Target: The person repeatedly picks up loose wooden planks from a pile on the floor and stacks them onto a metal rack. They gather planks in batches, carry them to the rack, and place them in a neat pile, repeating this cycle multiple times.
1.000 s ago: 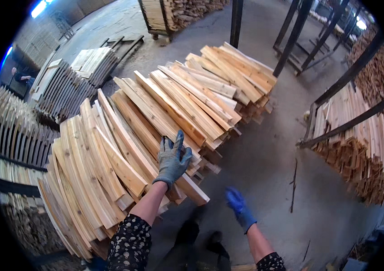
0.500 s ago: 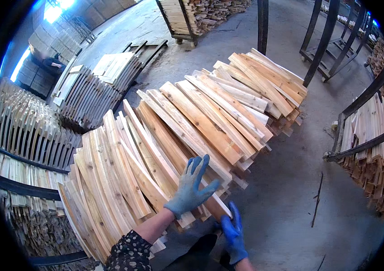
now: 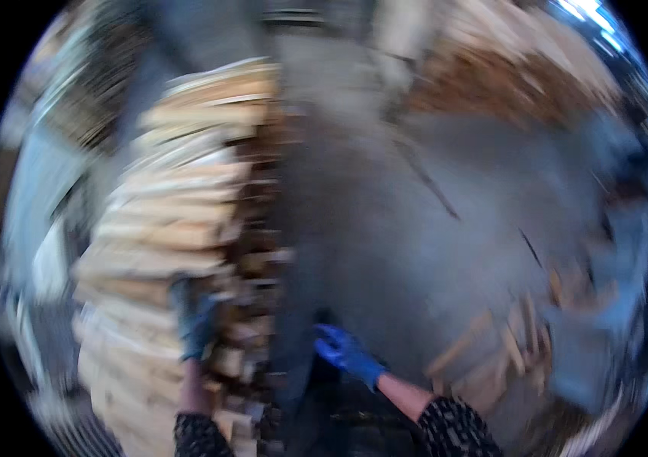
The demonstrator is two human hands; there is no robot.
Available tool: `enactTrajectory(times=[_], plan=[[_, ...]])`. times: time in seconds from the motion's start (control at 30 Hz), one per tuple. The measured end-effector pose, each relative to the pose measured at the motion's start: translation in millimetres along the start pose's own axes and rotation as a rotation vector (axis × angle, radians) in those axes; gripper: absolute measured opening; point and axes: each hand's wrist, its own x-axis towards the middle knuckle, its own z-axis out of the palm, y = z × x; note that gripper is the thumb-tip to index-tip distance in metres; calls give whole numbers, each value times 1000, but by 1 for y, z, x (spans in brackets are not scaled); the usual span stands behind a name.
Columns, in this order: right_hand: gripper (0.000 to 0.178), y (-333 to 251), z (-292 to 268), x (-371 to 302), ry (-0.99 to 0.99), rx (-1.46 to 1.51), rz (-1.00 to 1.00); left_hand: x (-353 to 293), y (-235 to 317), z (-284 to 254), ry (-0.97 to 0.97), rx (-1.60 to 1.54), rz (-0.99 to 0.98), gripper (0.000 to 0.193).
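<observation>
A long stack of pale wooden boards [image 3: 172,232] runs up the left of the view, with its uneven board ends facing right. My left hand [image 3: 197,324], in a grey-green glove, rests on the boards near those ends, its fingers stretched forward and smeared. Off to the right of the stack, apart from it, is my right hand [image 3: 345,354] in a blue glove. Its fingers look loosely extended, and I see nothing in them. Motion blur hides the fine outlines of both hands.
Wood offcuts [image 3: 522,335] lie scattered on the grey concrete floor [image 3: 362,206] at lower right, beside a pale blue-grey shape [image 3: 587,350]. Another wood pile [image 3: 484,84] stands at the far right. A thin dark strip [image 3: 430,183] lies on the floor.
My view has swung right, so the stack now stands on the left and everything is blurred. My right hand has come away from the board end it was touching.
</observation>
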Motion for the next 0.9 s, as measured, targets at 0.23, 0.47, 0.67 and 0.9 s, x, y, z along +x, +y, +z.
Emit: enactTrajectory(times=[0.23, 0.47, 0.67, 0.9], plan=[[45, 128, -93, -174, 383, 244, 234, -39, 3, -2, 241, -218, 149, 59], [49, 234, -65, -349, 685, 545, 324, -191, 194, 132, -454, -379, 422, 53], [49, 304, -43, -489, 941, 709, 529, -381, 323, 241, -863, -469, 508, 68], [42, 369, -40, -530, 1004, 1298, 515, -468, 404, 304, -1224, -469, 218, 48]])
